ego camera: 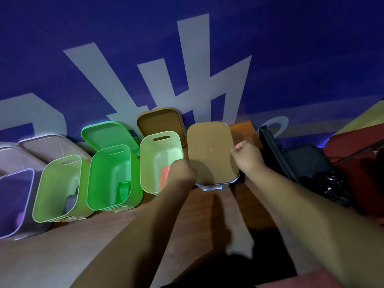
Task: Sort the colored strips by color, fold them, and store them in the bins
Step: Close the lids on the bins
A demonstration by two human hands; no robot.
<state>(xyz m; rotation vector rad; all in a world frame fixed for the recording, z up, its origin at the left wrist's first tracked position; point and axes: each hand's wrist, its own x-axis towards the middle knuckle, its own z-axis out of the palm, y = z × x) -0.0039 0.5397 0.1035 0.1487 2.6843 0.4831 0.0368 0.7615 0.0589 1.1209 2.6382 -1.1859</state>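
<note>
Late stage, I judge: left hand [181, 171] and right hand [247, 155] pinch opposite edges of the brown lid [212, 150] atop the rightmost bin [214, 186], while left of them four open bins [108, 173] holding folded strips [124, 189] await lids.

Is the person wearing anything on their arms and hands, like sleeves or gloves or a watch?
No. The left forearm and right forearm are bare, with no sleeves in view. The left hand and right hand wear no gloves, and no watch, bracelet or ring shows.
</note>
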